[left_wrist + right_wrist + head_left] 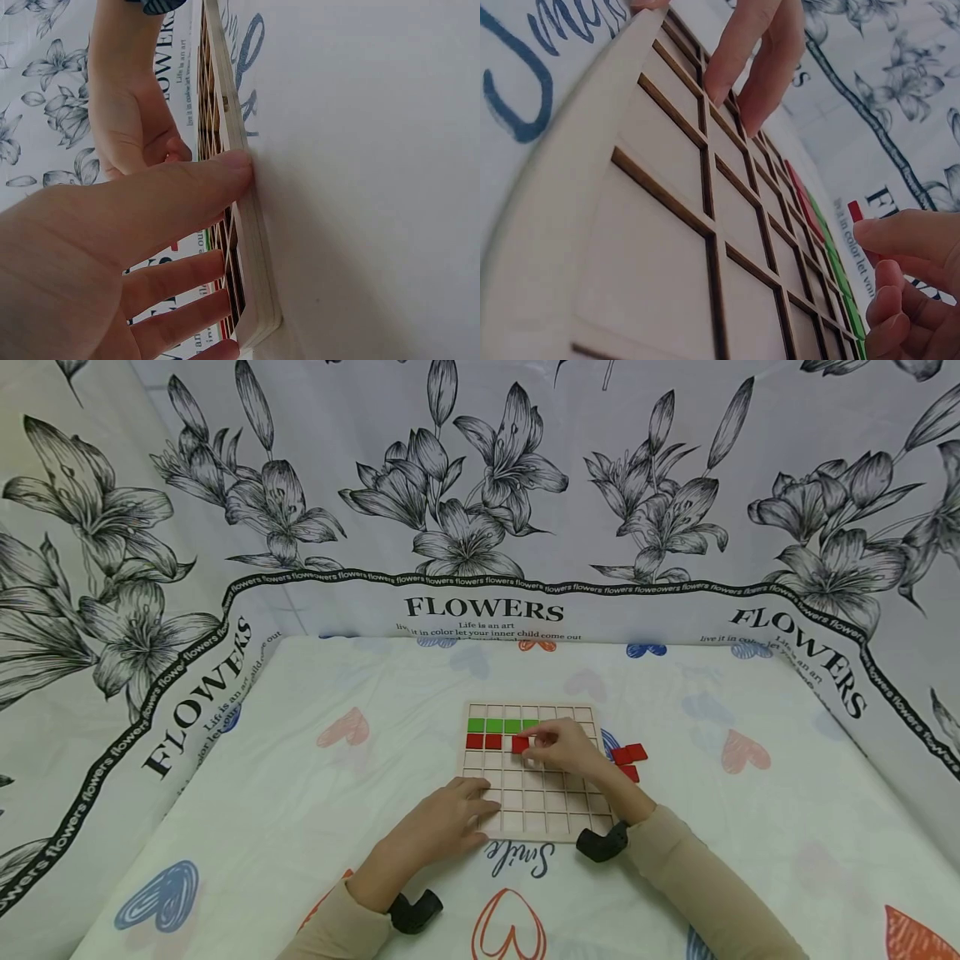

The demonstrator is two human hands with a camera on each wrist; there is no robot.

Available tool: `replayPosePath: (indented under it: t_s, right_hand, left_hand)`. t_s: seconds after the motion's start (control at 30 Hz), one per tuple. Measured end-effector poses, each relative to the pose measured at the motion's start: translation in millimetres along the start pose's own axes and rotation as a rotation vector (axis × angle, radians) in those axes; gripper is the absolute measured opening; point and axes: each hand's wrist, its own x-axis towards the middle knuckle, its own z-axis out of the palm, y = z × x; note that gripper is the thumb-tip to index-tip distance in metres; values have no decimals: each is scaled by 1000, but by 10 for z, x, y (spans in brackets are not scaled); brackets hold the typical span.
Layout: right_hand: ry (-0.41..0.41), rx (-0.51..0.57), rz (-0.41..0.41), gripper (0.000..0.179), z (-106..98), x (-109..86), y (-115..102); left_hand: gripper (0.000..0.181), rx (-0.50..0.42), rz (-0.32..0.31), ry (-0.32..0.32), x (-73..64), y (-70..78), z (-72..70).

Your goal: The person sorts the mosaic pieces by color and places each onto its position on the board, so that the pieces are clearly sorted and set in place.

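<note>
A wooden grid board (534,803) lies on the cloth in front of me. Green square tiles (495,726) fill several cells of its second row. Two red square tiles (483,742) sit below them at the left. My right hand (567,752) pinches another red tile (856,211) between thumb and finger, just above the board and to the right of those two. At the board's near left corner rests my left hand (448,817). Its thumb (202,180) touches the board's edge, and the fairly straight fingers lie over the grid.
Loose red tiles (630,753) lie on the cloth just right of the board, partly behind the right forearm. The white tablecloth (405,693) has printed hearts. A flower-printed curtain (570,543) stands behind and along the sides.
</note>
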Motion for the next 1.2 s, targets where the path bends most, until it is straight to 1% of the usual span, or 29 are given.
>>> replayPosePath:
  t_s: [0.13,0.37,0.47,0.7,0.97,1.2]
  right_hand:
    - [-3,-6,-5,31,4,37,-6]
    - [-5,14,-11,30,18,107,18]
    - [-8,7,-25,30,30,135,41]
    - [-8,-17,-28,29,64,181,61]
    - [-1,-66,-3,29,86,210,61]
    - [-11,-63,45,29,95,225,44]
  left_hand:
    - [37,5,8,8,3,-9,12]
    - [37,23,16,4,8,-17,19]
    - [37,28,18,3,8,-14,15]
    - [37,26,18,4,5,-10,12]
    - [37,17,7,-7,4,-2,5]
    - [37,12,-2,-9,4,4,-3]
